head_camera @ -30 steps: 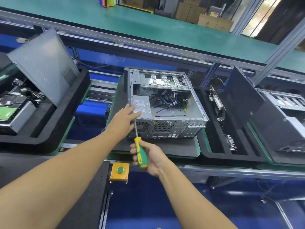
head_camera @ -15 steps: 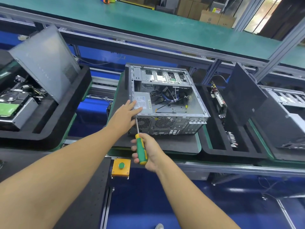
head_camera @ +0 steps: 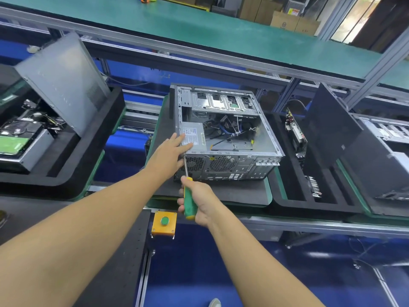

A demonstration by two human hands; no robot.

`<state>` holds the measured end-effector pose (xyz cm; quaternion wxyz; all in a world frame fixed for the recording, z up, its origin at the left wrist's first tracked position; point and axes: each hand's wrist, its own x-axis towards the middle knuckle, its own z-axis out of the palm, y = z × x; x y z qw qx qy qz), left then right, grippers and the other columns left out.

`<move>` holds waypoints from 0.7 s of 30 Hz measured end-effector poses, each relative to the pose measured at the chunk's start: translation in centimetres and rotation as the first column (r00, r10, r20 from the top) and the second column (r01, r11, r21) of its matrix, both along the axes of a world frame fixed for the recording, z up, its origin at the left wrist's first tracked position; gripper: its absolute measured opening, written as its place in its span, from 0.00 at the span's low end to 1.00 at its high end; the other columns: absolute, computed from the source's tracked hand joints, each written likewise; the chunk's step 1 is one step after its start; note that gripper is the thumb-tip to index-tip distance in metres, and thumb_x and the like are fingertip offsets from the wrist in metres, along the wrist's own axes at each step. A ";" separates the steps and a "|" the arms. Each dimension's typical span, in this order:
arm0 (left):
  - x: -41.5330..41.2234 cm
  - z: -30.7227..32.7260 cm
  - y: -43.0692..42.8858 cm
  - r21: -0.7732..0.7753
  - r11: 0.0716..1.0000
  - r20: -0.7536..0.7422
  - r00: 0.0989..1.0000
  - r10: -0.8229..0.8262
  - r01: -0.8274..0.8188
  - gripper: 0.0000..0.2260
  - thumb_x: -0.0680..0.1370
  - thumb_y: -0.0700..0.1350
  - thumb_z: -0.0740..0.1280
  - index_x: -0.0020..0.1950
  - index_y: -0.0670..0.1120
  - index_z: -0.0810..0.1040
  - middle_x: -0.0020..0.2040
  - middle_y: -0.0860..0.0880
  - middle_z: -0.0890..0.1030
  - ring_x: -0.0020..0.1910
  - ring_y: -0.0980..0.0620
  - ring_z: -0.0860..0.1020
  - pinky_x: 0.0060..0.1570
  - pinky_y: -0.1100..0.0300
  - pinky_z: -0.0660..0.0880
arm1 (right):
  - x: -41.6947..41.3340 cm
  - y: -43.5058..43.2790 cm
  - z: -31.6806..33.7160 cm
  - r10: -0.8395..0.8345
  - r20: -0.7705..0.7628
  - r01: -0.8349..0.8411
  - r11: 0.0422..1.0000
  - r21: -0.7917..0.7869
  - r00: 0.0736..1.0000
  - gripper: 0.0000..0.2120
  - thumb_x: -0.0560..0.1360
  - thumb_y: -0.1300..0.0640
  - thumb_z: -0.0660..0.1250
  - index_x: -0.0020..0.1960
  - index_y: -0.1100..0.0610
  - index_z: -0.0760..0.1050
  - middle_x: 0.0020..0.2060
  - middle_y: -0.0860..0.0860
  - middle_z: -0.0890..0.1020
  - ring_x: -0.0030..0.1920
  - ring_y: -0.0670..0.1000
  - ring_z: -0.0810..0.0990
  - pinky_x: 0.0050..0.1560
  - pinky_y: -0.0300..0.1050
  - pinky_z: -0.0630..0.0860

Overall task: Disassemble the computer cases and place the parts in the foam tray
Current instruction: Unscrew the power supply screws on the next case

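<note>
My left hand [head_camera: 169,155] presses flat on the open computer case [head_camera: 263,138], cables [head_camera: 230,129] inside. My right hand [head_camera: 204,201] grips the screwdriver [head_camera: 189,201]. At right, the foam tray [head_camera: 309,209] holds boards [head_camera: 295,131].

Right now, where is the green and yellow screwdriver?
Head view, centre: the right hand grips the screwdriver, its tip at the back of the computer case, beside the left hand.

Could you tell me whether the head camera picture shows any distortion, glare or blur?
Head view: wide-angle distortion bows the rails; glare washes the grey panel; the window is partly blown out; the computer case, screwdriver, left hand and right hand look sharp.
</note>
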<state>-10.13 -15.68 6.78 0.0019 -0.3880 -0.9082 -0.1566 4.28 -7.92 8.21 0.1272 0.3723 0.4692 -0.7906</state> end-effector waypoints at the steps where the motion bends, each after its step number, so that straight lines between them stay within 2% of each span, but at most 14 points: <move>1: 0.0 0.0 0.0 0.004 1.000 0.004 1.000 -0.002 0.002 0.26 0.82 0.42 0.64 0.79 0.53 0.62 0.82 0.47 0.54 0.81 0.44 0.51 0.78 0.50 0.52 | 0.0 0.4 0.3 0.024 -0.005 -0.025 0.996 -0.081 1.000 0.13 0.80 0.48 0.63 0.49 0.58 0.76 0.36 0.53 0.75 0.29 0.50 0.72 0.28 0.41 0.72; 2: 0.0 0.0 0.0 0.004 1.000 0.002 1.000 -0.003 0.003 0.26 0.82 0.42 0.64 0.79 0.53 0.62 0.82 0.47 0.54 0.81 0.44 0.51 0.78 0.50 0.52 | 0.1 0.8 0.4 0.043 -0.017 -0.045 0.990 -0.137 0.999 0.17 0.81 0.48 0.59 0.50 0.60 0.77 0.36 0.53 0.77 0.30 0.50 0.72 0.30 0.42 0.72; 4: -0.1 -0.1 0.1 0.006 1.000 -0.008 1.000 -0.001 0.001 0.26 0.82 0.42 0.64 0.79 0.53 0.62 0.82 0.47 0.54 0.80 0.44 0.51 0.78 0.50 0.52 | 0.2 1.1 0.2 0.050 -0.038 -0.055 0.988 -0.143 0.998 0.18 0.82 0.51 0.55 0.52 0.62 0.79 0.38 0.54 0.80 0.32 0.50 0.73 0.33 0.44 0.74; 8: 0.0 -0.3 0.1 0.022 1.000 -0.012 1.000 0.006 -0.006 0.27 0.81 0.42 0.65 0.79 0.52 0.62 0.81 0.47 0.54 0.80 0.44 0.51 0.78 0.50 0.51 | 0.0 0.6 -0.4 0.019 -0.066 -0.013 0.996 0.090 0.998 0.05 0.82 0.57 0.65 0.52 0.59 0.74 0.41 0.55 0.79 0.36 0.49 0.79 0.36 0.46 0.80; 11: 0.0 -0.4 0.1 0.034 0.999 -0.017 1.000 0.009 -0.008 0.27 0.81 0.42 0.65 0.79 0.53 0.63 0.81 0.47 0.55 0.80 0.44 0.52 0.78 0.50 0.52 | -0.1 0.3 -1.1 -0.009 -0.036 0.014 0.988 0.152 0.999 0.08 0.79 0.61 0.69 0.53 0.58 0.69 0.42 0.57 0.77 0.31 0.49 0.80 0.32 0.46 0.81; 13: 0.0 -0.4 0.1 0.035 0.999 -0.020 1.000 0.008 -0.007 0.27 0.81 0.42 0.65 0.79 0.53 0.63 0.81 0.47 0.55 0.80 0.44 0.52 0.78 0.51 0.52 | -0.3 0.2 -1.0 0.002 -0.032 0.002 0.992 0.130 0.999 0.09 0.79 0.58 0.69 0.54 0.59 0.70 0.38 0.56 0.76 0.28 0.48 0.77 0.30 0.44 0.78; 15: -0.1 -0.5 0.1 0.037 0.999 -0.017 1.000 0.004 -0.003 0.27 0.81 0.41 0.65 0.79 0.52 0.63 0.81 0.47 0.55 0.80 0.44 0.51 0.78 0.51 0.51 | -0.6 0.6 -0.4 0.025 -0.024 -0.026 0.999 -0.019 0.999 0.10 0.80 0.54 0.65 0.50 0.61 0.74 0.35 0.55 0.75 0.28 0.50 0.75 0.31 0.44 0.75; 17: -0.1 -0.5 0.1 0.032 0.999 -0.025 1.000 0.006 -0.005 0.27 0.81 0.41 0.65 0.79 0.52 0.62 0.81 0.47 0.55 0.80 0.44 0.51 0.78 0.51 0.51 | -0.7 1.3 0.0 0.060 -0.037 -0.065 0.983 -0.169 0.998 0.14 0.80 0.54 0.58 0.50 0.63 0.76 0.39 0.57 0.77 0.31 0.51 0.75 0.36 0.46 0.76; 19: -0.2 -0.5 0.1 0.027 1.000 -0.027 1.000 0.006 -0.005 0.27 0.81 0.42 0.65 0.79 0.53 0.62 0.81 0.46 0.54 0.80 0.44 0.51 0.79 0.51 0.51 | -0.6 1.6 -0.1 0.087 -0.049 -0.094 0.982 -0.163 0.995 0.15 0.81 0.57 0.55 0.51 0.65 0.76 0.43 0.58 0.80 0.32 0.52 0.77 0.38 0.47 0.77; 21: -0.2 -0.6 0.1 0.025 1.000 -0.034 0.999 0.003 -0.002 0.27 0.81 0.42 0.65 0.79 0.52 0.61 0.81 0.46 0.54 0.80 0.44 0.51 0.79 0.51 0.50 | -0.4 1.5 -0.6 0.087 -0.073 -0.093 0.992 -0.090 0.994 0.12 0.83 0.58 0.56 0.52 0.63 0.76 0.44 0.57 0.81 0.33 0.51 0.78 0.38 0.47 0.78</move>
